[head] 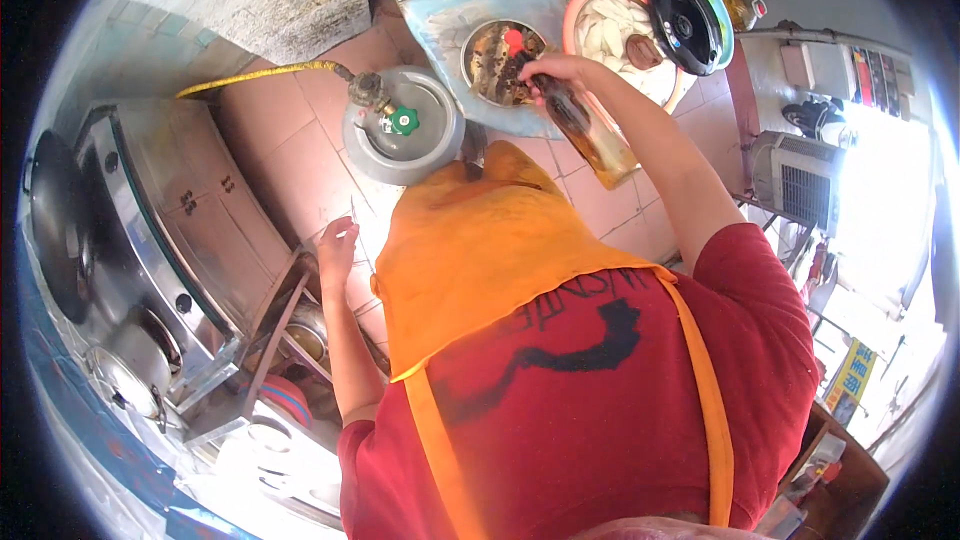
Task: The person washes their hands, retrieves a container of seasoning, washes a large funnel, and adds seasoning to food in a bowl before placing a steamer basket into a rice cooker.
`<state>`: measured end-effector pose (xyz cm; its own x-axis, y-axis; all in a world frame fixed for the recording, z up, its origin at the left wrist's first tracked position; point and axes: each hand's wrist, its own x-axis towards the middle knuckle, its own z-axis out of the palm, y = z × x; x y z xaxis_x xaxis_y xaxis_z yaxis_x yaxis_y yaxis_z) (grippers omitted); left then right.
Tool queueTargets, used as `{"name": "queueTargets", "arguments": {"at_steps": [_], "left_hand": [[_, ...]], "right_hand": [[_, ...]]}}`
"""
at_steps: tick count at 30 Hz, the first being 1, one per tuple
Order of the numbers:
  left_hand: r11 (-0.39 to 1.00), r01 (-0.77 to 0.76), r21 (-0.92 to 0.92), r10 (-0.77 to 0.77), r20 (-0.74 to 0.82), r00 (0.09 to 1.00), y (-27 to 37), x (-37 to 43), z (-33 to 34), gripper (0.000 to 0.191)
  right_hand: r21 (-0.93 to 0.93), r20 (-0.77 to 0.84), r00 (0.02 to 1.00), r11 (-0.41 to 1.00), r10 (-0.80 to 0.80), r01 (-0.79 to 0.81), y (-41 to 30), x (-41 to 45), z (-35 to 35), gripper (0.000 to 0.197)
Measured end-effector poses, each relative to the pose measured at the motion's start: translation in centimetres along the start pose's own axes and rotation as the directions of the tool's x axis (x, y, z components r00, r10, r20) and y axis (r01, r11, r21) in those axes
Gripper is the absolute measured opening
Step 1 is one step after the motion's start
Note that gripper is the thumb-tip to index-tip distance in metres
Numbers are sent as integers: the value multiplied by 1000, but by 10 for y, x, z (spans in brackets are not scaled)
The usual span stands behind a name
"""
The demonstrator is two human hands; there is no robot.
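My right hand (pixel 559 75) grips a glass bottle (pixel 589 131) with some brown liquid inside. The bottle lies tilted, its neck end over a round pan (pixel 469 75) of dark brown, chunky food. A round red piece, perhaps a cap, shows over the pan near the neck; whether it belongs to the bottle is unclear. My left hand (pixel 337 244) hangs at my left side above the tiled floor, fingers partly bent. A thin line shows by its fingertips, too faint to tell whether it is held. In front of me stands a grey gas cylinder (pixel 405 150) with a green valve knob (pixel 405 121).
A pink-rimmed basin (pixel 577 4) of pale pieces stands right of the pan, beside a black lid (pixel 681 22). From the cylinder runs a yellow hose (pixel 255 77). A metal stove cabinet (pixel 202 202) with a wok (pixel 56 225) stands left, shelves (pixel 300 349) below it.
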<state>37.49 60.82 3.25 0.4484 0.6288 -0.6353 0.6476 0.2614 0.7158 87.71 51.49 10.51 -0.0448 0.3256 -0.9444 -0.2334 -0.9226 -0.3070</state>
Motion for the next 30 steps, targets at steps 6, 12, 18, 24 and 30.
{"name": "queueTargets", "arguments": {"at_steps": [6, 12, 18, 24, 30], "left_hand": [[992, 84, -96, -90, -55, 994, -14, -15, 12, 33], [981, 122, -150, -128, -36, 991, -31, -17, 19, 34], [997, 47, -61, -49, -30, 998, -14, -1, 13, 33], [994, 24, -106, -34, -92, 995, -4, 3, 6, 32], [995, 59, -76, -59, 2, 998, -14, 13, 13, 32]], "right_hand": [[-84, 31, 999, 996, 44, -41, -8, 7, 18, 23], [91, 15, 1000, 996, 4, -6, -1, -4, 9, 24], [192, -75, 995, 978, -72, 86, -15, 17, 17, 25], [107, 46, 997, 992, -67, 61, 18, 0, 21, 23], [255, -77, 995, 964, -58, 76, 0, -5, 13, 21]]}}
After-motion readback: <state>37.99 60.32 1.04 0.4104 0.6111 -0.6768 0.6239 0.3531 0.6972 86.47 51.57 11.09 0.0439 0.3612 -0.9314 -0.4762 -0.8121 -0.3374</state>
